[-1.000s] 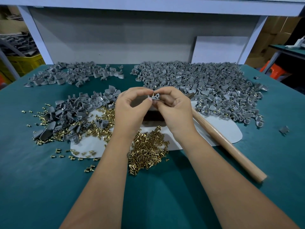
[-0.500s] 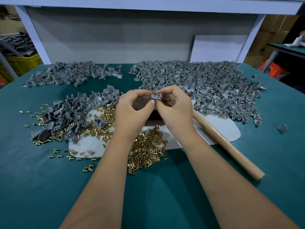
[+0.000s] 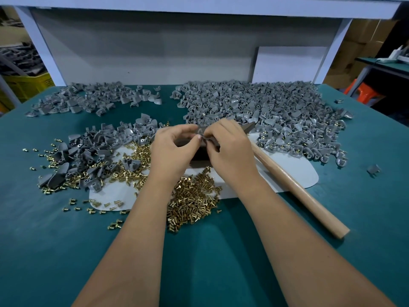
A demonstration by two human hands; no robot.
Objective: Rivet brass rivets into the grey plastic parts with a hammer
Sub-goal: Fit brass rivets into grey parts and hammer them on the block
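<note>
teal work surface (image 3: 221, 251) under a white shelf frame (image 3: 199, 3); cardboard boxes (image 3: 363, 41) at the right. left hand (image 3: 170, 151) and right hand (image 3: 230, 149), fingers curled, pinch one grey plastic part (image 3: 201, 132) together above a dark block (image 3: 199, 155). brass rivets (image 3: 194, 200) are heaped just below; the hammer (image 3: 294, 185) lies to the right.

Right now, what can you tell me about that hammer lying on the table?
The hammer lies flat on the green table, untouched. Its pale, smooth wooden handle runs diagonally from behind the right hand toward the near right, crossing a white sheet. Only a dark, pointed tip of the head shows past the fingers, beside the big pile of grey parts.
</note>
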